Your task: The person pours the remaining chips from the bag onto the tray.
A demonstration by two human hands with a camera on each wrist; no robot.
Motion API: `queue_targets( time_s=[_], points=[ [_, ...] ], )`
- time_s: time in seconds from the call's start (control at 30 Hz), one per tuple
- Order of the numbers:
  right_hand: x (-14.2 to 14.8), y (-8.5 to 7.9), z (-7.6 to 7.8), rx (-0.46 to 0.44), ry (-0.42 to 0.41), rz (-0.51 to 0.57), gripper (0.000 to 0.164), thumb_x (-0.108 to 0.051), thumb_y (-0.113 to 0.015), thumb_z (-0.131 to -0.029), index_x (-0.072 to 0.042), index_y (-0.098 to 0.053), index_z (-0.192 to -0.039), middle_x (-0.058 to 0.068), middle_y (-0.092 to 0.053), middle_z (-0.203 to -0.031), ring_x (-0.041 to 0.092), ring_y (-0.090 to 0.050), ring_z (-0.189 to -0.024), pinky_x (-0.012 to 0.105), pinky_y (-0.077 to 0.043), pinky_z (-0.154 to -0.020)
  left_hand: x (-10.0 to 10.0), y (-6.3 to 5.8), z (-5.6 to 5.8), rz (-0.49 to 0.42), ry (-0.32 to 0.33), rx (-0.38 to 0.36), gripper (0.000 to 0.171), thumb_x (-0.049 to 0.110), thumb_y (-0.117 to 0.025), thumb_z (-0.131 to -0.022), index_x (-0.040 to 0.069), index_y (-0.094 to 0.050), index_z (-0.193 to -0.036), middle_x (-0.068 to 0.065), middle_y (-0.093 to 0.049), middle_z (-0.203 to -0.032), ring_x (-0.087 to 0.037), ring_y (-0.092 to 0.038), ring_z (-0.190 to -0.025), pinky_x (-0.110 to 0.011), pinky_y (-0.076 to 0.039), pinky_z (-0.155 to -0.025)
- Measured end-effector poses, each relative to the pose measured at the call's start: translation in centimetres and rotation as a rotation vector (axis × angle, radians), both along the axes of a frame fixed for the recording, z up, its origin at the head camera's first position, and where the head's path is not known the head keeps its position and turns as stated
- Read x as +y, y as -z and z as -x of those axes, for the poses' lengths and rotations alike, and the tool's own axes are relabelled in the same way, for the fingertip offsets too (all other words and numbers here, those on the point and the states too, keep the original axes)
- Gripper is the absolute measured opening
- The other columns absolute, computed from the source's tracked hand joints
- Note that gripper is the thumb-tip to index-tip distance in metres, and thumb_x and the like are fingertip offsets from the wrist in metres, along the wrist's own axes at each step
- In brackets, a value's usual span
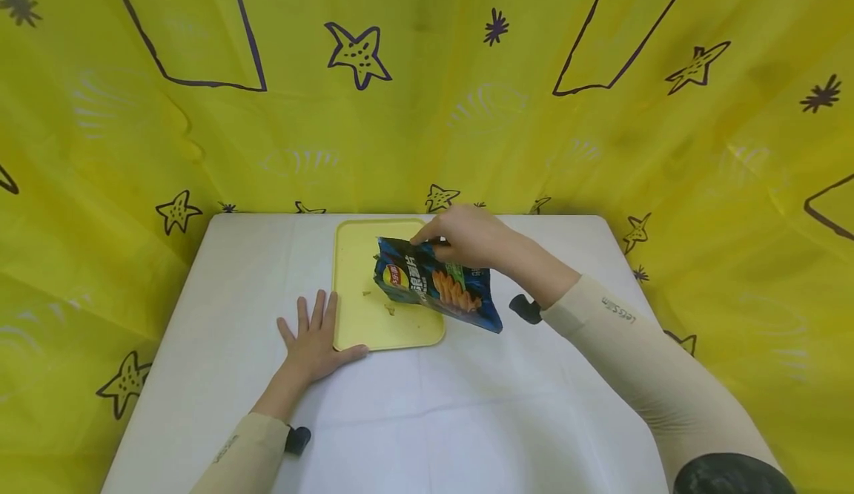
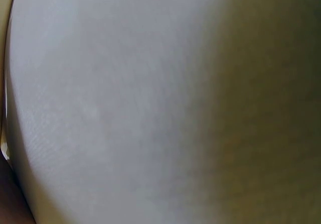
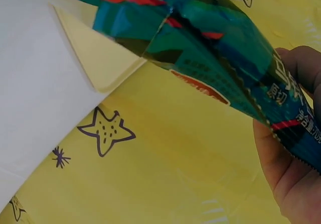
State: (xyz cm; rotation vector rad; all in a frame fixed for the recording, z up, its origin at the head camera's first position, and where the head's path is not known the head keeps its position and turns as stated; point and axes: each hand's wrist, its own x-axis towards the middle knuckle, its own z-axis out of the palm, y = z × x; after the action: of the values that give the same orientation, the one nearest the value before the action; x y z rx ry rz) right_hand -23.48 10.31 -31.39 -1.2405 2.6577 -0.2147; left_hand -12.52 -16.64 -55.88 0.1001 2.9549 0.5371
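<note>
A dark blue chip bag [image 1: 434, 282] with a red and yellow logo is tilted over a yellow tray [image 1: 347, 257], its left end lower over the tray. My right hand [image 1: 467, 234] grips the bag by its upper edge. In the right wrist view the bag [image 3: 200, 48] fills the upper part, thumb and fingers on either side of it. Small chip pieces [image 1: 390, 309] lie on the tray. My left hand [image 1: 315, 342] rests flat with fingers spread at the tray's near left corner, its thumb along the front rim. The left wrist view shows mostly blurred white cloth.
A white-covered table [image 1: 427, 412] carries the tray near its far edge. Yellow curtain [image 1: 427, 123] with star drawings hangs behind and along both sides. Dark wrist camera pieces [image 1: 298, 440] sit beneath each wrist.
</note>
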Motion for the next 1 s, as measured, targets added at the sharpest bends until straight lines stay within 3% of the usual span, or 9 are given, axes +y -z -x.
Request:
queue_targets(
  time_s=[0.5, 1.0],
  points=[
    [-0.25, -0.23, -0.20, 0.006, -0.010, -0.015, 0.030, -0.012, -0.057, -0.087, -0.024, -0.067, -0.112, -0.008, -0.065, -0.105, 0.011, -0.050, -0.070, 0.024, -0.042, -0.059, 0.05, -0.06, -0.04, 0.006, 0.005, -0.001, 0.119, 0.087, -0.042, -0.063, 0.018, 0.004, -0.149, -0.010, 0.006, -0.154, -0.041, 0.016, -0.135, -0.069, 0.017, -0.092],
    [0.02, -0.53, -0.14, 0.002, -0.025, 0.043, 0.031, -0.008, -0.055, -0.086, -0.021, -0.068, -0.112, -0.007, -0.066, -0.103, 0.011, -0.049, -0.068, 0.025, -0.039, -0.056, 0.10, 0.11, -0.01, 0.011, 0.001, 0.006, 0.119, 0.087, -0.042, -0.063, 0.016, 0.001, -0.149, -0.012, 0.004, -0.154, -0.041, 0.016, -0.135, -0.068, 0.018, -0.092]
  ],
)
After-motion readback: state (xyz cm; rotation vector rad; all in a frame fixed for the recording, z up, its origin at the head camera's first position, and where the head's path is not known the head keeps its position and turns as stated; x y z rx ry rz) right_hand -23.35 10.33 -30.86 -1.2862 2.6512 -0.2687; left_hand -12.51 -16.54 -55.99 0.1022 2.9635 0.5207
